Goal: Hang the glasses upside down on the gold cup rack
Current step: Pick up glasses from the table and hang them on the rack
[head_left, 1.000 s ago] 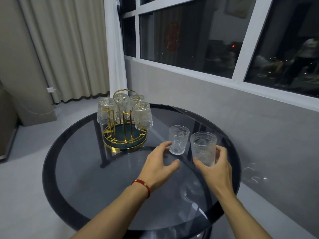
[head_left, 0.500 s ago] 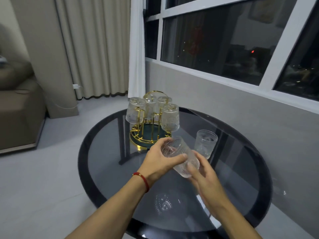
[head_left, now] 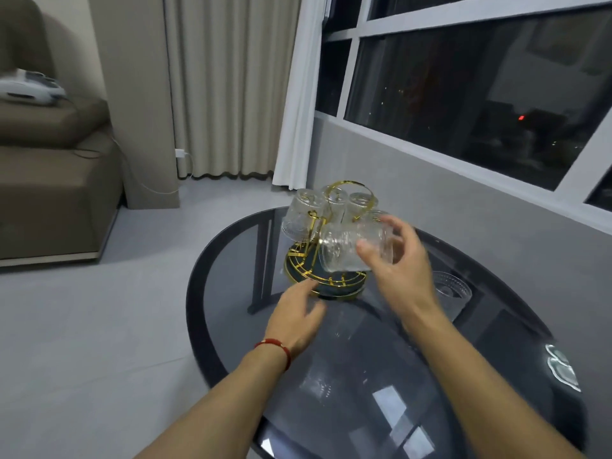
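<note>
Now right hand (head_left: 402, 270) grips tilted glass (head_left: 354, 250) over gold rack (head_left: 326, 279); left hand (head_left: 298, 314) open, empty.

Dim indoor light, motion blur throughout, glare patches on the glass table (head_left: 231, 293), edges bowed

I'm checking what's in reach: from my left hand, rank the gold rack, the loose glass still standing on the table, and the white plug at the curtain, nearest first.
From the left hand:
1. Gold rack, just ahead at the fingertips.
2. Loose glass, right, past the right hand.
3. White plug, far left on the wall.
</note>
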### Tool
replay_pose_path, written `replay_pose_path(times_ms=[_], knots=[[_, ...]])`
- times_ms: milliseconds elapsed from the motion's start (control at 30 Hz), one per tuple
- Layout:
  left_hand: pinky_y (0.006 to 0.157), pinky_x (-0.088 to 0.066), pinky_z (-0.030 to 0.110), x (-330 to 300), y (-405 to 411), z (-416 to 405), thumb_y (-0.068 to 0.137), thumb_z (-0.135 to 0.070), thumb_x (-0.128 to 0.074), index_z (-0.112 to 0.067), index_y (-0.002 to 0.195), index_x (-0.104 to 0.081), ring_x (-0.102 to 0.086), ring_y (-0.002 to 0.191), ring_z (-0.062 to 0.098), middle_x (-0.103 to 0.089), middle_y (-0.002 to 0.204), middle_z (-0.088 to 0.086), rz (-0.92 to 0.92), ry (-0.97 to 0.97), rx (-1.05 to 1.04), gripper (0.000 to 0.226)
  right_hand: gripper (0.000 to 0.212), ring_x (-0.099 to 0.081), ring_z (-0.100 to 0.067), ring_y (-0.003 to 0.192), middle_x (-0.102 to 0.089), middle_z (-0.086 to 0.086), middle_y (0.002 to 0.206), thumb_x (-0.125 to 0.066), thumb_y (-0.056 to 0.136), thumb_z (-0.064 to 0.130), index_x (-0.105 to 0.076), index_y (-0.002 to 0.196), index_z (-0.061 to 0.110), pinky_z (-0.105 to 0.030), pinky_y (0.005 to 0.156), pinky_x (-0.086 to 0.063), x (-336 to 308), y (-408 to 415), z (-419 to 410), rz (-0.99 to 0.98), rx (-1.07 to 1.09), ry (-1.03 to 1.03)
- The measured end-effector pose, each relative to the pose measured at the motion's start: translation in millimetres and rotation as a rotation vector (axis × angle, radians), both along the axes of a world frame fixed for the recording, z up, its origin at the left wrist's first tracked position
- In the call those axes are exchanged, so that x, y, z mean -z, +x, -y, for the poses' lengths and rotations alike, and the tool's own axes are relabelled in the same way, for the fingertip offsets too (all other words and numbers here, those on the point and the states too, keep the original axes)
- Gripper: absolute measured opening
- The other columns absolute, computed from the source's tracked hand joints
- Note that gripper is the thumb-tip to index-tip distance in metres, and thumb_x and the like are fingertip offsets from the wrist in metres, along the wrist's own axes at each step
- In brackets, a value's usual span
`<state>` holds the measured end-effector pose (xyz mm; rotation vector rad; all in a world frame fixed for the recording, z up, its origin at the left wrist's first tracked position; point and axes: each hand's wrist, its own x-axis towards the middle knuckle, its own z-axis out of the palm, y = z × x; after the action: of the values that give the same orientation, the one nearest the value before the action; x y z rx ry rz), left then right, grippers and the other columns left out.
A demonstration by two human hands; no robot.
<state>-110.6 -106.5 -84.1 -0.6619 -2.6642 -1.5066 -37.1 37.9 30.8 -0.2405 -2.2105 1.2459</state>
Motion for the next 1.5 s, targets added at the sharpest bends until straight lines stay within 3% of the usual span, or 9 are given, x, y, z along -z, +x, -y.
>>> replay_pose_path(times_ms=[100,200,300,600,800,1133,1233,1367,1500], knots=[[0.124,-0.008,0.051,13,-5,-8,0.093,-0.045,-0.053,-0.029,0.156,-0.026,-0.003,0.155,0.019,-0.014,0.168,-0.004,-0.151,-0.325,0.052,0.070,0.067,-0.058,-0.019,0.129,-0.059,0.005,0.142,-0.077,0.087,0.047,-0.048,0.147,0.035,-0.047,0.107,-0.052,-31,-30,10,-0.051,0.038,0.134],[0.124,0.000,0.050,25,-8,-13,0.094,-0.054,-0.046,-0.031,0.159,-0.014,0.008,0.154,0.019,0.003,0.170,-0.004,-0.220,-0.445,0.056,0.075,0.072,-0.052,-0.022,0.138,-0.055,-0.002,0.151,-0.079,0.087,0.043,-0.048,0.151,0.028,-0.042,0.111,-0.047,-51,-57,18,-0.033,0.035,0.241],[0.124,-0.002,0.052,32,-8,-15,0.093,-0.055,-0.049,-0.031,0.159,-0.009,0.007,0.155,0.022,0.000,0.170,-0.002,-0.261,-0.467,0.038,0.081,0.071,-0.052,-0.026,0.136,-0.057,-0.009,0.145,-0.079,0.087,0.037,-0.052,0.152,0.028,-0.035,0.105,-0.042,-56,-78,25,0.039,0.025,0.364],[0.124,-0.007,0.051,36,-11,-16,0.089,-0.057,-0.049,-0.033,0.158,-0.011,-0.006,0.154,0.026,-0.005,0.170,-0.002,-0.272,-0.458,0.011,0.082,0.072,-0.043,-0.033,0.141,-0.053,-0.013,0.142,-0.074,0.090,0.033,-0.048,0.157,0.023,-0.047,0.115,-0.037,-34,-123,36,0.194,-0.003,0.491],[0.122,-0.016,0.049,28,-7,-18,0.087,-0.055,-0.052,-0.028,0.158,-0.015,-0.024,0.148,0.024,-0.013,0.168,-0.003,-0.278,-0.459,-0.029,0.085,0.072,-0.049,-0.035,0.140,-0.055,-0.014,0.146,-0.073,0.091,0.043,-0.048,0.155,0.023,-0.061,0.120,-0.032,-13,-131,32,0.261,0.030,0.550],[0.121,-0.017,0.051,22,0,-28,0.087,-0.047,-0.054,-0.021,0.159,-0.011,-0.029,0.145,0.025,-0.013,0.169,-0.002,-0.229,-0.492,-0.081,0.088,0.066,-0.060,-0.032,0.130,-0.055,-0.011,0.147,-0.060,0.096,0.058,-0.050,0.148,0.018,-0.060,0.115,-0.034,-2,-125,34,0.299,0.102,0.808],[0.120,-0.018,0.053,22,2,-30,0.088,-0.047,-0.054,-0.022,0.158,-0.012,-0.029,0.145,0.025,-0.012,0.169,-0.002,-0.229,-0.494,-0.088,0.086,0.051,-0.057,-0.027,0.129,-0.060,-0.006,0.137,-0.058,0.100,0.050,-0.058,0.139,0.018,-0.052,0.112,-0.040,-1,-107,26,0.162,0.086,0.788],[0.121,-0.016,0.056,20,4,-33,0.090,-0.045,-0.053,-0.024,0.158,-0.012,-0.025,0.148,0.027,-0.006,0.169,0.000,-0.193,-0.550,-0.071,0.082,0.019,-0.061,-0.020,0.101,-0.064,-0.001,0.108,-0.059,0.095,0.026,-0.067,0.108,0.016,-0.045,0.093,-0.051,13,-51,-8,-0.160,0.109,0.623],[0.120,-0.015,0.059,10,11,-40,0.091,-0.032,-0.050,-0.024,0.156,-0.022,-0.024,0.148,0.027,-0.008,0.169,0.003,-0.149,-0.546,-0.082,0.071,0.015,-0.056,-0.024,0.081,-0.057,-0.005,0.094,-0.066,0.083,0.011,-0.058,0.095,0.015,-0.034,0.073,-0.048,47,17,-59,-0.289,0.289,0.411]])
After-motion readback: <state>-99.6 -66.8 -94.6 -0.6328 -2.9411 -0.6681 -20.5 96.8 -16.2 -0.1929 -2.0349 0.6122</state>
